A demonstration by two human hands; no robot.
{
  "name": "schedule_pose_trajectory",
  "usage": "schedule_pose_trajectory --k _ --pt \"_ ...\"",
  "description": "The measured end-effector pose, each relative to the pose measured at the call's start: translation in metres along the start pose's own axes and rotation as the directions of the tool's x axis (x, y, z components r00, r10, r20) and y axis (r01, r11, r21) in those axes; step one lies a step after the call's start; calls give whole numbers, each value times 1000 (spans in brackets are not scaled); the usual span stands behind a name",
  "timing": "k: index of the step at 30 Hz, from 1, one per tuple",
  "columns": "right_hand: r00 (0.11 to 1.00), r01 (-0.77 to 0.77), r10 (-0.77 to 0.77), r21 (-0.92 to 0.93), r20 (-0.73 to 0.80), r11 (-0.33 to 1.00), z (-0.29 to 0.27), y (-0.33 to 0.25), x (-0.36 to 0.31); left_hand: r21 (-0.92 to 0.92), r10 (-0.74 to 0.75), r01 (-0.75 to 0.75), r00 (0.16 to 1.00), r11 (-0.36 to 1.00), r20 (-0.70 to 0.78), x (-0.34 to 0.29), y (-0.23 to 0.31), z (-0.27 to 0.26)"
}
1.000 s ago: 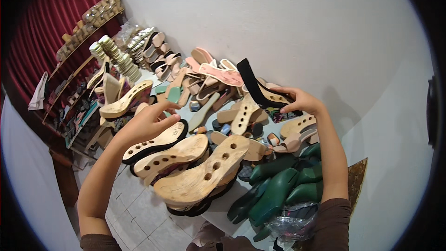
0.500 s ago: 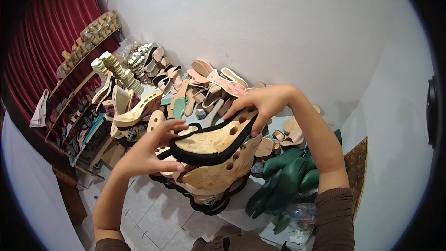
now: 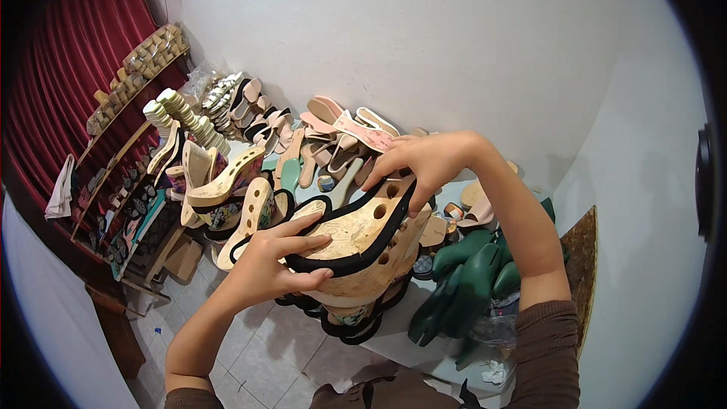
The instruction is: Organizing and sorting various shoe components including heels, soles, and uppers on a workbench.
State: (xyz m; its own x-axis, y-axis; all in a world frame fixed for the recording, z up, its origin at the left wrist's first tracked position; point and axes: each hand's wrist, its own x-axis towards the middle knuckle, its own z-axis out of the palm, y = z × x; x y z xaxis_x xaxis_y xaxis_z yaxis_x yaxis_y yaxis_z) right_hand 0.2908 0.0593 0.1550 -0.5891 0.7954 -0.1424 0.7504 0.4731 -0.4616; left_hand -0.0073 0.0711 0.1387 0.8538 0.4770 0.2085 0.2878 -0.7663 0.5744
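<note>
Wooden sole gripped by both hands, seemingly.

Single head-worn fisheye view, looking down, close over workbench, facing white wall, rim probably distorted

Centre frame: left hand and right hand grip a black-edged wooden sole; green lasts lower right.

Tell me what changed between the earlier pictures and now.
A second ago both hands reached into the pile. Now the left hand and right hand have taken hold of one black-edged wooden wedge sole and lifted it off the stack. The green shoe lasts and the pile of insoles by the wall stayed put.
</note>
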Motion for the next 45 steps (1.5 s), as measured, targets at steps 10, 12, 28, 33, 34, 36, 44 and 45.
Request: schedule_pose_trajectory --k 10,12,28,33,34,36,44,45 --pt "943 -75 75 13 -324 997 3 3 -22 -77 -14 8 997 997 -74 4 -3 3" --pt "936 -86 79 -6 -344 996 7 8 -29 -136 2 -4 1000 991 -21 7 2 5" --pt "916 -8 46 97 -399 995 11 20 -35 -161 41 -46 999 986 -34 12 4 6" --pt "913 29 17 107 -409 994 12 24 -30 -149 15 -21 999 989 -45 10 7 6" --pt "919 27 10 89 -394 996 12 27 -28 -119 46 -55 996 991 -76 10 6 6" --pt "933 6 59 179 -355 984 9 26 -25 -132 43 -51 997 990 -68 8 5 5" --pt "911 38 25 143 -412 989 25 43 -21 -113 14 -19 999 993 -39 -2 6 12" --pt "910 40 24 145 -413 989 26 44 -21 -100 21 -24 999 995 -30 -5 5 12"
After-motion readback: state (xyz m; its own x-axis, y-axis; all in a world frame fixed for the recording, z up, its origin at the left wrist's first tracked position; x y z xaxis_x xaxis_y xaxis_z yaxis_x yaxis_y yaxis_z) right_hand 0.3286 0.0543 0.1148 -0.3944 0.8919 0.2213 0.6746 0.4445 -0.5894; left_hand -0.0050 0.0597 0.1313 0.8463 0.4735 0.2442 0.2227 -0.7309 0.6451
